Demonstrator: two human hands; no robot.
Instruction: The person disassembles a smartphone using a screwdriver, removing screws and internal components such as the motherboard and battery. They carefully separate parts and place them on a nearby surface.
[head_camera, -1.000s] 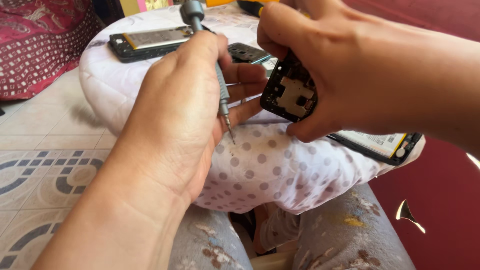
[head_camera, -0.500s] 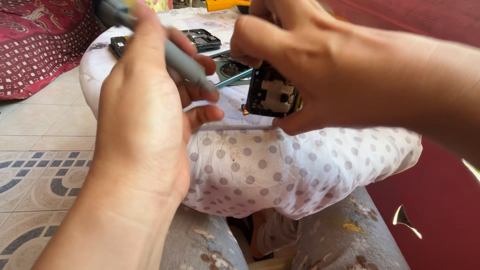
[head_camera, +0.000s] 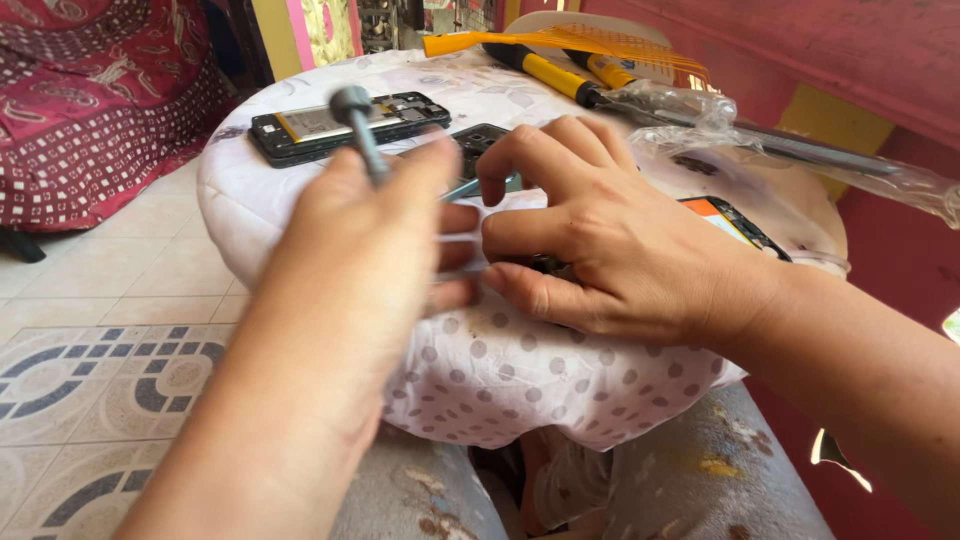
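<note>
Holding a grey screwdriver (head_camera: 358, 130) upright, the left hand (head_camera: 350, 270) sits near the middle of the head view, its grip closed round the shaft so that only the round cap and a short length stand clear above the fingers; the hand is slightly blurred. The right hand (head_camera: 610, 240) lies just right of it, fingertips meeting the left hand's; its grip is curled together over a small dark part (head_camera: 548, 265), of which only a sliver shows beneath the fingers, pressed down on the cushion (head_camera: 520, 380); that cushion, white with grey dots, rests on the person's lap. A thin metal tool (head_camera: 462, 188) shows between the two hands; which hand holds it I cannot tell.

Far left on the cushion lies an opened phone (head_camera: 345, 122), dark, its insides up; just right of it a black cover (head_camera: 482, 140). Far right lie yellow-handled tools (head_camera: 560, 75) and a clear plastic bag (head_camera: 700, 120); right of the right hand a screen panel (head_camera: 735, 222) with an orange edge. Patterned floor tiles (head_camera: 90, 370) show at near left.
</note>
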